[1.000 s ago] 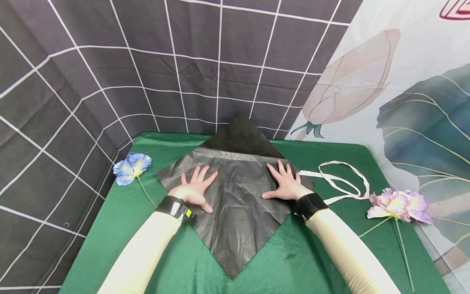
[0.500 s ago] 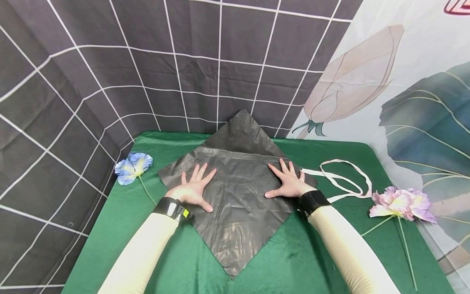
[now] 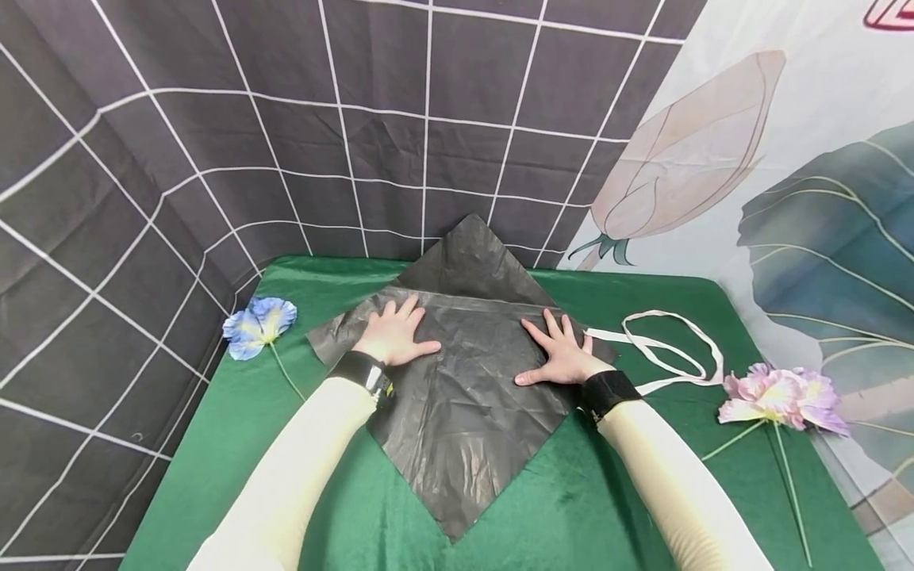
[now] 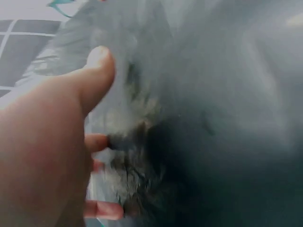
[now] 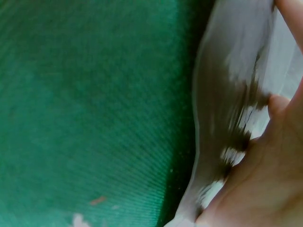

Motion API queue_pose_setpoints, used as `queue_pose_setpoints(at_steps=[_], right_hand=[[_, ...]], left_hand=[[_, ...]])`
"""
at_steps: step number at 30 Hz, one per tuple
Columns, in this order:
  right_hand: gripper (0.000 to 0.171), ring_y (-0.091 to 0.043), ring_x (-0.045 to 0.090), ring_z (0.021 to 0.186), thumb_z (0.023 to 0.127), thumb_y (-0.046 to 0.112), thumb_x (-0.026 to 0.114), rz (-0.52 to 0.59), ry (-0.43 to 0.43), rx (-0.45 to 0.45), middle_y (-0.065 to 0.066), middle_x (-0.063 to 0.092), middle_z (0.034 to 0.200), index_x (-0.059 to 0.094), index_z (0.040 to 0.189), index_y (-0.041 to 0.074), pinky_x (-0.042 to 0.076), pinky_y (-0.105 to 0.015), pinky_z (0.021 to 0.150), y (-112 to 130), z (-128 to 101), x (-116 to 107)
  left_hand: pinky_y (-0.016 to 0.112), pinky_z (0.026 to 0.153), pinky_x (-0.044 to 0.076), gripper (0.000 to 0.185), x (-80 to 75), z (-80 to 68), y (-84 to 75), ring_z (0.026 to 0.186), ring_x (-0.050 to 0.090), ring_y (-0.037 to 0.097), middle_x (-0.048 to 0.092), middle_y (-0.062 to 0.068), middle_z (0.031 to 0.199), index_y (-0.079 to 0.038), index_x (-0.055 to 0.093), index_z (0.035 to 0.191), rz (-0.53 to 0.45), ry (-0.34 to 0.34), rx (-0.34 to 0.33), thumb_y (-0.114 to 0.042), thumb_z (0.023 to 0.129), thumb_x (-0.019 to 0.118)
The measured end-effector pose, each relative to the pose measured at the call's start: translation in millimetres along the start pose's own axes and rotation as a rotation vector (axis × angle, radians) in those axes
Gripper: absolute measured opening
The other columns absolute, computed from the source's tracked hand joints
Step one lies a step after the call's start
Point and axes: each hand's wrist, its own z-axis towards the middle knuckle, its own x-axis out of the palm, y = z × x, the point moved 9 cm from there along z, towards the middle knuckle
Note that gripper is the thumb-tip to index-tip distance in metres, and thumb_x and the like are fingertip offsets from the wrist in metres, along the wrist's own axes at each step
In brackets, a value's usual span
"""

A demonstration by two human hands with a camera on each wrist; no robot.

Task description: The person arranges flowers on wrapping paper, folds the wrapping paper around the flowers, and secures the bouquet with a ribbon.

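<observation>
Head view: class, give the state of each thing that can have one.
Glossy black four-cornered sheet: spread out, wrinkled
Person's bare left hand: fingers spread, resting on sheet
Person's bare right hand: fingers spread, resting on sheet
Narrow white ribbon: loosely looped
Blue-and-yellow petalled flower: lying, petals spread
Pink-purple ruffled bloom cluster: lying, petals spread
Green velvety cloth: spread

The sheet (image 3: 464, 444) lies on the cloth (image 3: 571, 500), 1 flower (image 3: 259, 327) at left (the ribbon (image 3: 623, 338) at right).

A wrinkled, faintly shiny black sheet (image 3: 464, 428) lies spread like a diamond on green cloth (image 3: 557, 507).
</observation>
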Motion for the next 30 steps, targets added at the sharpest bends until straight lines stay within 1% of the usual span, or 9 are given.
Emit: queue_pose_setpoints(at_steps=[3,6,11,15,18,21,23,27,30], right_hand=[[0.121,-0.048,-0.014,0.155,0.069,0.076,0.076,0.013,0.001,-0.002,-0.015,-0.009,0.171,0.014,0.163,0.032,-0.005,-0.084,0.109,0.6,-0.4,-1.1],[0.121,-0.047,-0.015,0.155,0.068,0.077,0.075,0.027,0.004,-0.009,-0.014,-0.010,0.171,0.014,0.163,0.034,-0.007,-0.084,0.109,2.6,-0.2,-1.6],[0.122,-0.047,-0.016,0.155,0.068,0.080,0.073,0.019,0.014,-0.006,-0.014,-0.012,0.171,0.012,0.163,0.035,-0.007,-0.084,0.109,2.7,-0.7,-0.4],[0.120,-0.046,-0.015,0.155,0.069,0.078,0.074,-0.002,0.015,0.009,-0.013,-0.012,0.171,0.012,0.163,0.035,-0.004,-0.084,0.110,-0.6,-1.8,-1.3],[0.119,-0.046,-0.015,0.155,0.070,0.077,0.074,-0.009,0.015,0.011,-0.013,-0.012,0.171,0.012,0.163,0.036,-0.004,-0.084,0.110,0.6,-1.7,-1.7],[0.119,-0.048,-0.014,0.155,0.071,0.076,0.074,-0.015,0.012,0.009,-0.014,-0.011,0.171,0.012,0.163,0.035,-0.003,-0.084,0.109,0.9,-2.2,-2.7],[0.118,-0.048,-0.013,0.155,0.071,0.076,0.074,-0.020,0.015,0.012,-0.015,-0.010,0.171,0.012,0.163,0.035,-0.003,-0.084,0.109,0.1,-2.0,-2.8],[0.117,-0.048,-0.013,0.155,0.072,0.075,0.074,-0.015,0.018,0.009,-0.015,-0.010,0.171,0.013,0.163,0.034,-0.004,-0.084,0.109,-0.9,-0.5,-2.5],[0.118,-0.048,-0.013,0.155,0.071,0.076,0.074,-0.017,0.020,0.006,-0.015,-0.010,0.171,0.013,0.163,0.034,-0.004,-0.084,0.110,-1.2,0.5,-3.1]], left_hand=[[0.070,0.104,0.041,0.095,-2.8,16.0,-0.8,0.146,0.036,0.042,0.007,-0.002,0.173,-0.017,0.036,0.157,0.052,-0.002,-0.022,-0.076,0.085,0.057],[0.070,0.101,0.043,0.102,-3.8,27.0,3.0,0.145,0.040,0.040,0.004,-0.008,0.173,-0.021,0.036,0.156,0.071,0.035,-0.064,-0.080,0.078,0.063],[0.073,0.101,0.041,0.109,-2.1,35.6,7.2,0.145,0.041,0.040,0.004,-0.011,0.172,-0.023,0.031,0.158,0.056,0.118,-0.118,-0.080,0.073,0.066],[0.073,0.099,0.041,0.110,-1.9,37.3,4.8,0.145,0.040,0.041,0.006,-0.009,0.172,-0.022,0.030,0.158,0.049,0.115,-0.116,-0.080,0.072,0.067],[0.075,0.102,0.038,0.105,-4.4,32.4,5.3,0.143,0.041,0.043,0.011,-0.002,0.172,-0.020,0.036,0.154,0.040,0.060,-0.092,-0.080,0.074,0.067],[0.076,0.105,0.034,0.100,-5.5,23.5,4.4,0.143,0.040,0.045,0.018,0.006,0.171,-0.017,0.042,0.151,0.023,0.001,-0.046,-0.079,0.076,0.066],[0.076,0.107,0.033,0.101,-4.2,15.2,3.6,0.145,0.037,0.045,0.021,0.009,0.170,-0.016,0.042,0.152,0.011,-0.011,-0.014,-0.078,0.077,0.066],[0.075,0.111,0.029,0.111,1.2,-5.0,5.8,0.151,0.026,0.043,0.016,0.008,0.171,-0.016,0.033,0.159,-0.004,0.044,0.036,-0.077,0.073,0.071],[0.080,0.111,0.021,0.120,7.6,-20.8,12.7,0.156,0.013,0.042,0.006,0.007,0.173,-0.019,0.023,0.163,-0.036,0.138,0.051,-0.075,0.070,0.075]])
